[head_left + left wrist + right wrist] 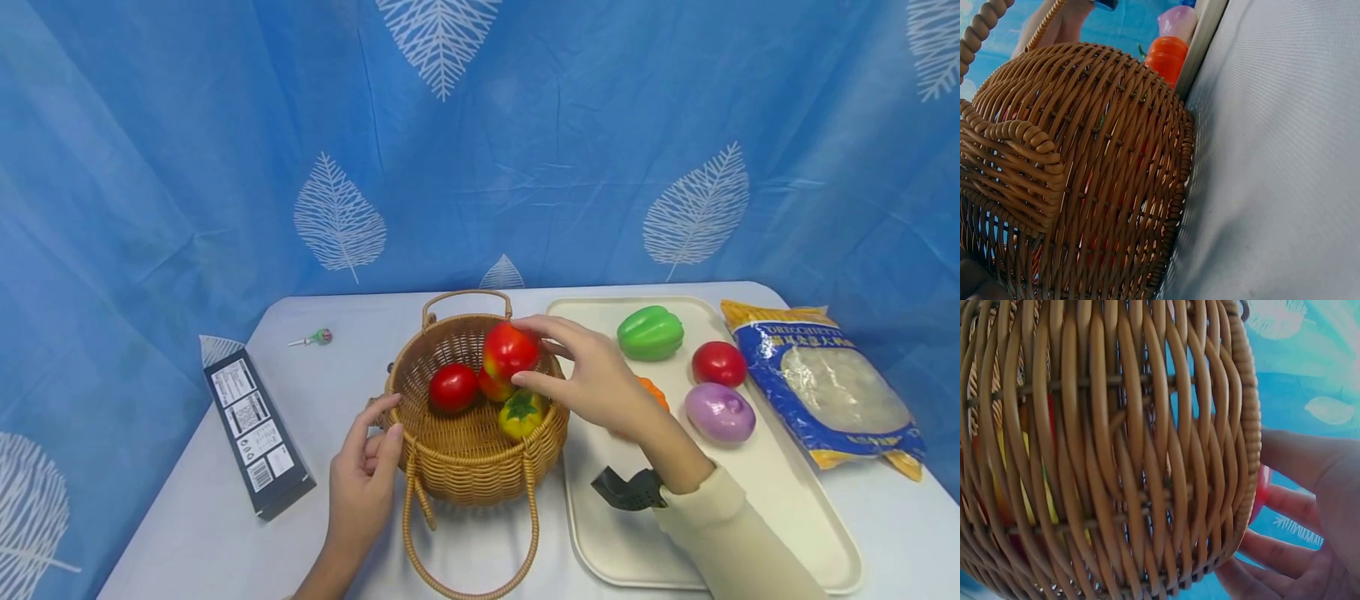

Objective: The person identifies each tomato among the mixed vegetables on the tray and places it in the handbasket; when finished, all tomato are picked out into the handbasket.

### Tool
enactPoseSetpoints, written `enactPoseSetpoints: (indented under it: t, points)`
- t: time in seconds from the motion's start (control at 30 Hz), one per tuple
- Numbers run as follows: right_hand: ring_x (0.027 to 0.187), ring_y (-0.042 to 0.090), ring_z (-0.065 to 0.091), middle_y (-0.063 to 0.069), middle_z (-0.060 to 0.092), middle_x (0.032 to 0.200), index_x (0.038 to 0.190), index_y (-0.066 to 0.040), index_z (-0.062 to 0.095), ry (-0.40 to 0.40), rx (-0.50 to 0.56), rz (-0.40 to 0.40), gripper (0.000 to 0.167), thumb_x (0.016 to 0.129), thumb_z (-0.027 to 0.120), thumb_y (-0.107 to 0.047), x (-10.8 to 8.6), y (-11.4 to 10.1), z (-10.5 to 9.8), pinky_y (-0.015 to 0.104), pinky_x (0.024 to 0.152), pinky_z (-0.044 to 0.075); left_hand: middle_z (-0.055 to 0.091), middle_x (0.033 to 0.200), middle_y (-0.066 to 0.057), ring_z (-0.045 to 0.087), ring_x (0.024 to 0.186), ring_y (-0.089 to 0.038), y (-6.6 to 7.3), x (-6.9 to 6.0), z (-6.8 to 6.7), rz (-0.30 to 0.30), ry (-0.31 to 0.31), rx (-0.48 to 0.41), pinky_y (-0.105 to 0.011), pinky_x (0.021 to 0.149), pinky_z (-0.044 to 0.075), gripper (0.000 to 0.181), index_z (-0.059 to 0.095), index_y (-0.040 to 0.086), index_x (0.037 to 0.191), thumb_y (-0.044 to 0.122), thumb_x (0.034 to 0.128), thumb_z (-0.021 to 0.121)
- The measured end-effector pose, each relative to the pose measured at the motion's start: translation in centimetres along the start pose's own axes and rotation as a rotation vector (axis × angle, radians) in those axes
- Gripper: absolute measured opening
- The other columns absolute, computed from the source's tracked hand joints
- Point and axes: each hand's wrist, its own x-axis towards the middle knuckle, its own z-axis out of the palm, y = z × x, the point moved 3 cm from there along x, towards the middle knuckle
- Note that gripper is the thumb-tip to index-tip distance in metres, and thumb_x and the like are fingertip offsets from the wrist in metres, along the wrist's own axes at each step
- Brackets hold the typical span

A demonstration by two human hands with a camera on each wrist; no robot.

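Note:
A wicker basket (468, 482) stands with its front handle (534, 533) folded down towards me. My right hand (592, 371) grips a red toy fruit (513, 346) with a yellow-green patch, over the basket's right side. The right wrist view shows that hand (1329, 531) beyond the rim, mostly behind the weave. My left hand (363, 479) is at the basket's left rim, index fingertip touching it and fingers loosely bent. Inside the basket lie a red tomato (453, 388), a red-yellow fruit (492, 387) partly covered, and a yellow-green pumpkin-like vegetable (522, 417).
Right of the basket, a cream tray (622, 550) bears a green bell pepper (650, 333), a red tomato (718, 364), a purple onion (720, 413) and a partly hidden orange vegetable (654, 392). A pasta bag (843, 387) lies at far right. A lollipop (321, 337) and dark box (258, 433) lie left.

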Motion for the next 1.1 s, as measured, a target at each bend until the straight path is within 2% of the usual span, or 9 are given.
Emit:
enactPoseSetpoints:
  t: [0.13,0.27,0.43,0.6,0.77,0.97,1.1]
  points:
    - [0.128,0.014,0.057,-0.011,0.059,0.138,0.140,-0.033,0.060,-0.030,-0.102,-0.023,0.060,0.086,0.082,-0.045,-0.1,-0.3,0.2,0.043,0.105,0.047,0.034,0.054,0.007,0.027,0.045,-0.002,0.1,0.0,0.0,0.017,-0.002,-0.009,-0.021,0.038,0.022,0.037,0.059,0.017,0.140,0.006,0.1040,0.058]
    - [0.134,0.016,0.052,-0.010,0.057,0.143,0.142,-0.031,0.060,-0.059,-0.146,-0.037,0.061,0.087,0.080,-0.049,-0.1,-0.1,0.4,0.048,0.108,0.043,0.034,0.054,0.007,0.027,0.045,-0.002,0.1,0.0,0.0,0.020,-0.005,-0.015,-0.021,0.038,0.021,0.037,0.059,0.016,0.140,0.005,0.1040,0.058]
    - [0.133,0.015,0.053,-0.012,0.058,0.141,0.141,-0.027,0.061,-0.036,-0.102,-0.015,0.055,0.091,0.076,-0.047,0.0,0.1,0.4,0.046,0.110,0.042,0.034,0.055,0.007,0.027,0.046,-0.002,0.0,0.0,0.0,0.023,-0.006,-0.018,-0.021,0.039,0.022,0.038,0.059,0.016,0.140,0.005,0.1036,0.059]
    - [0.129,0.016,0.056,-0.009,0.062,0.136,0.137,-0.021,0.064,-0.005,-0.019,0.003,0.046,0.095,0.076,-0.035,0.0,0.4,-0.2,0.040,0.106,0.047,0.034,0.055,0.006,0.027,0.046,-0.003,0.0,0.0,0.0,0.010,-0.005,-0.011,-0.021,0.039,0.022,0.037,0.059,0.016,0.140,0.006,0.1036,0.059]
    - [0.132,0.020,0.054,0.001,0.061,0.139,0.138,-0.014,0.063,0.048,0.023,-0.006,0.044,0.096,0.074,-0.025,-0.1,0.6,-2.2,0.040,0.101,0.050,0.034,0.055,0.006,0.027,0.046,-0.004,0.1,0.0,0.0,0.005,-0.008,-0.008,-0.023,0.039,0.022,0.037,0.059,0.017,0.140,0.007,0.1040,0.059]
    - [0.129,0.023,0.058,0.001,0.061,0.139,0.139,-0.017,0.063,0.175,-0.029,0.076,0.044,0.098,0.072,-0.031,-0.9,0.8,-5.5,0.042,0.100,0.049,0.034,0.055,0.006,0.027,0.046,-0.003,0.3,0.1,0.0,0.004,-0.004,-0.005,-0.022,0.039,0.022,0.037,0.059,0.019,0.139,0.008,0.1043,0.059]
    - [0.128,0.027,0.059,0.003,0.059,0.142,0.141,-0.021,0.061,0.223,-0.049,0.135,0.047,0.097,0.073,-0.034,-1.7,0.7,-7.3,0.037,0.097,0.050,0.034,0.054,0.006,0.027,0.046,-0.003,0.3,0.1,0.0,0.003,-0.007,-0.010,-0.022,0.039,0.022,0.037,0.059,0.019,0.140,0.007,0.1045,0.058]
